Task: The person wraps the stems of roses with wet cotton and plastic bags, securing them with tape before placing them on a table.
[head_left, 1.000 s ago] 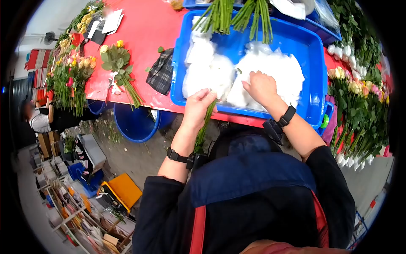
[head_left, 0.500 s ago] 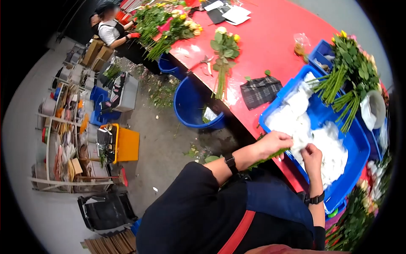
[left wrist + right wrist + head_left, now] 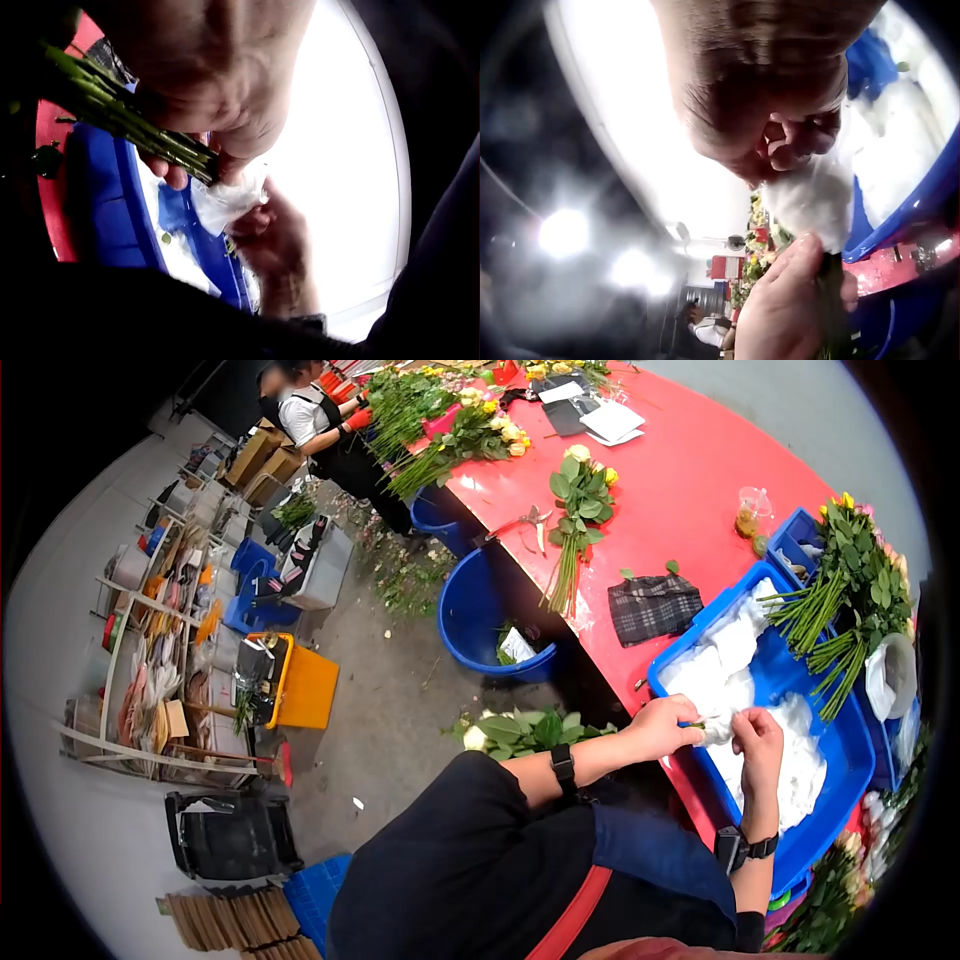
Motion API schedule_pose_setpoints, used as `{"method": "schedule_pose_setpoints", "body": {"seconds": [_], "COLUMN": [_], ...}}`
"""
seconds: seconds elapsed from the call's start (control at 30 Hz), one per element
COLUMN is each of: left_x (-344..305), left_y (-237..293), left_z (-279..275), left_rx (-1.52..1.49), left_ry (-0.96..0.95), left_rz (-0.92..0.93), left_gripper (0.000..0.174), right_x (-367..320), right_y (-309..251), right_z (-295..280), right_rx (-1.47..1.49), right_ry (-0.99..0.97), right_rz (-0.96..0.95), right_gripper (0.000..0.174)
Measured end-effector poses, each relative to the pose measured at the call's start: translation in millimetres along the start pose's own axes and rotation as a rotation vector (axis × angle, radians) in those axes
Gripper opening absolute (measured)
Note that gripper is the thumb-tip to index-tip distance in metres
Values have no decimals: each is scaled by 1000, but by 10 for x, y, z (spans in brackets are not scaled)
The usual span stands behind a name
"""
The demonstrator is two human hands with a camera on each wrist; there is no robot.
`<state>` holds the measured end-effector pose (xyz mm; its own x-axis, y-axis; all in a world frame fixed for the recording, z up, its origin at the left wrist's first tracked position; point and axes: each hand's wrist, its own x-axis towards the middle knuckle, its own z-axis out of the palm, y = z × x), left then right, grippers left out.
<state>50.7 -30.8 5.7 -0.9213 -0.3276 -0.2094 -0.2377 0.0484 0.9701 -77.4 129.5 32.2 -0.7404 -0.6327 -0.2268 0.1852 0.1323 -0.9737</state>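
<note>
My left hand (image 3: 663,726) grips a bunch of green flower stems (image 3: 127,112) near their cut ends. The leaves and a pale rose of this bunch (image 3: 530,732) hang out past the table edge, beside my left forearm. A wad of white wadding (image 3: 810,202) covers the stem ends. My right hand (image 3: 760,745) pinches it with curled fingers, close beside the left. Left thumb and fingertips lie right at the wad's lower edge in the right wrist view. Both hands are over the near side of a blue tray (image 3: 850,760) that holds more white wadding (image 3: 715,670).
Bunches of roses (image 3: 855,570) lie across the tray's far side. On the red table (image 3: 680,470) are another rose bunch (image 3: 580,495), pruning shears (image 3: 528,520) and a dark checked cloth (image 3: 655,608). A blue bucket (image 3: 480,620) stands below the edge. Another person (image 3: 320,420) works at the far end.
My right hand has come from the wadding in the tray to the stem ends in my left hand, bringing a wad there. The head view has swung toward the left.
</note>
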Motion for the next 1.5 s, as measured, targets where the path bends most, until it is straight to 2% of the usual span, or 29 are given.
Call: {"method": "schedule_pose_setpoints", "body": {"seconds": [0.07,0.13,0.17,0.23,0.3,0.37,0.43,0.5,0.57,0.63,0.67,0.77,0.8,0.9,0.93,0.97,1.03,1.07,1.1,1.17,1.2,1.23,1.3,1.33,1.37,1.4,1.43,1.47,1.5], "left_x": [-11,69,148,288,344,438,489,492,405,385,308,119,135,90,99,94,42,30,-1,-90,-98,-187,-430,-523,-605,-705,-783,-860,-926], "left_y": [0,-99,-40,56,334,269,279,317,436,192,115,149,50,121,81,70,91,62,90,171,214,235,296,288,270,236,148,65,-12], "left_z": [12,6,-70,-269,-455,-554,-487,-430,-405,-503,-488,-339,-291,-111,-34,57,271,384,505,703,752,921,1340,1520,1690,1847,1989,2139,2265], "left_rx": [236,379,284,89,-225,-369,-530,-558,-376,-221,-249,-49,-1,-136,-106,-89,-49,-83,-138,-243,-168,-70,119,218,294,348,392,415,439], "left_ry": [92,162,129,139,-33,-187,-237,-291,-241,-226,-242,-333,-319,-331,-320,-336,-381,-459,-520,-634,-744,-733,-680,-603,-558,-541,-529,-549,-563], "left_rz": [104,161,72,64,-66,-154,-218,-265,-256,-240,-177,38,82,-131,-89,-99,-128,-170,-181,-211,-229,-185,-118,-103,-81,-52,81,113,145], "left_gripper": [27,24,23,35,36,28,23,21,25,27,28,29,33,37,38,38,38,44,47,52,60,59,52,47,43,40,37,36,34], "right_x": [-64,-181,-238,-297,-277,-180,-176,-176,-156,-194,-246,-390,-337,-701,-815,-909,-1041,-1082,-1117,-1280,-1380,-1483,-1726,-1795,-1930,-2087,-2252,-2448,-2645], "right_y": [-184,-246,-280,-92,116,289,402,401,514,413,301,469,777,308,299,278,142,170,374,560,627,668,670,796,877,996,1064,1101,1100], "right_z": [206,476,549,623,718,801,1050,1141,1170,1109,1076,1071,941,396,226,106,69,62,-3,-134,-162,-221,-304,-362,-440,-482,-534,-668,-867], "right_rx": [-225,-453,-586,-658,-307,-161,196,-225,-129,19,6,-4,-302,-604,-258,-28,401,393,364,-31,-326,-607,-695,-794,-867,-758,-652,-564,-604], "right_ry": [-38,-110,-151,-162,-127,-204,-363,-435,-331,-305,-243,-99,-145,-330,-259,-52,219,221,189,350,473,462,327,321,175,175,170,132,87], "right_rz": [-70,-355,-480,-428,-58,99,-72,102,144,196,124,-83,-263,-157,108,179,135,108,95,75,-159,-187,-73,-160,-22,-50,-81,-39,-111], "right_gripper": [7,11,12,13,13,15,23,30,30,30,33,36,45,54,56,46,37,32,28,24,18,16,15,16,14,13,13,15,21]}}
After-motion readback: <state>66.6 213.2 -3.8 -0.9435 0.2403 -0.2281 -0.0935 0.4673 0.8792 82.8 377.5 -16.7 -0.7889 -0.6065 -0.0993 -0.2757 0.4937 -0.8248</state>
